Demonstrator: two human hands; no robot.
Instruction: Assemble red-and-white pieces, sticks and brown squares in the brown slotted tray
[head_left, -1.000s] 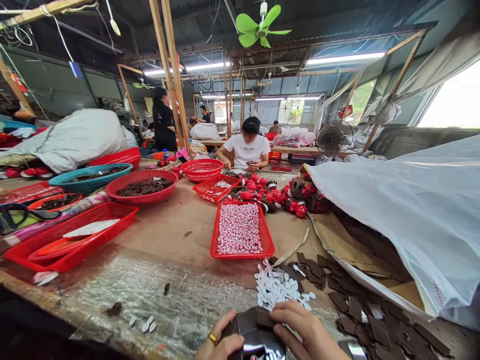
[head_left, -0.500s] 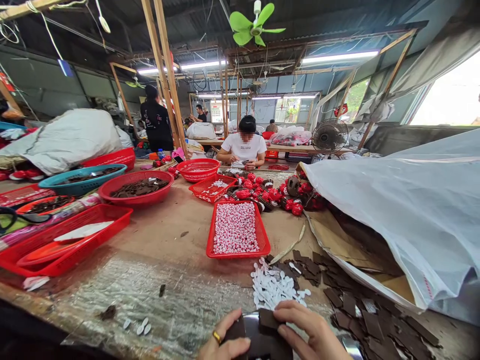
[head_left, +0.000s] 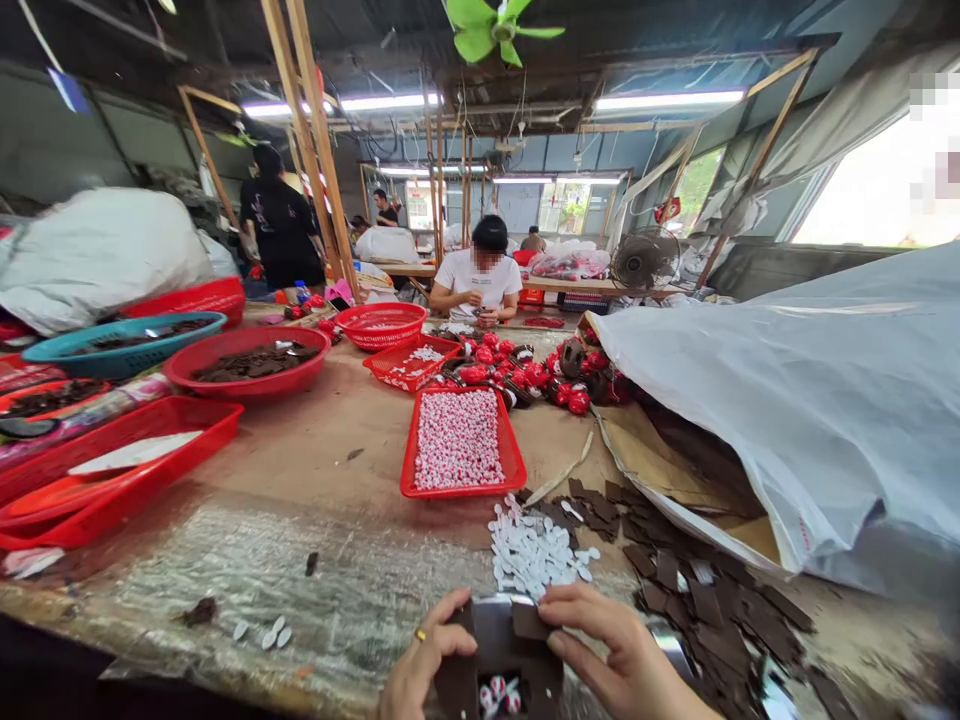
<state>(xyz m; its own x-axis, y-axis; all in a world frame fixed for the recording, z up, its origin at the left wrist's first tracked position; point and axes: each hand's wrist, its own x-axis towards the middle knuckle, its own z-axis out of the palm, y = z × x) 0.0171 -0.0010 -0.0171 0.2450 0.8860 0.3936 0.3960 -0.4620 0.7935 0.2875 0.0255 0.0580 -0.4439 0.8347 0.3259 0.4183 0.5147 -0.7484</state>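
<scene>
At the bottom of the head view, a dark brown box-like piece (head_left: 536, 660) with raised side flaps is held between both hands. My left hand (head_left: 431, 655), a gold ring on one finger, grips its left flap. My right hand (head_left: 611, 645) pinches the flap at its upper right. An opening in its lower part shows several small red-and-white balls (head_left: 497, 688). Just beyond lies a pile of white spoon-shaped pieces (head_left: 536, 550). Flat dark brown pieces (head_left: 720, 610) are scattered to the right of my right hand.
A red tray (head_left: 463, 490) of small red-and-white balls stands ahead. Behind it are red-and-brown items (head_left: 517, 370). A large white sack (head_left: 750, 370) covers the right side. Red and teal baskets (head_left: 247, 380) line the left. A person in white (head_left: 480, 275) works across the table.
The view has shifted slightly right and down. The brown piece sits higher in the picture, and its opening with the small balls now shows. Both hands keep their hold.
</scene>
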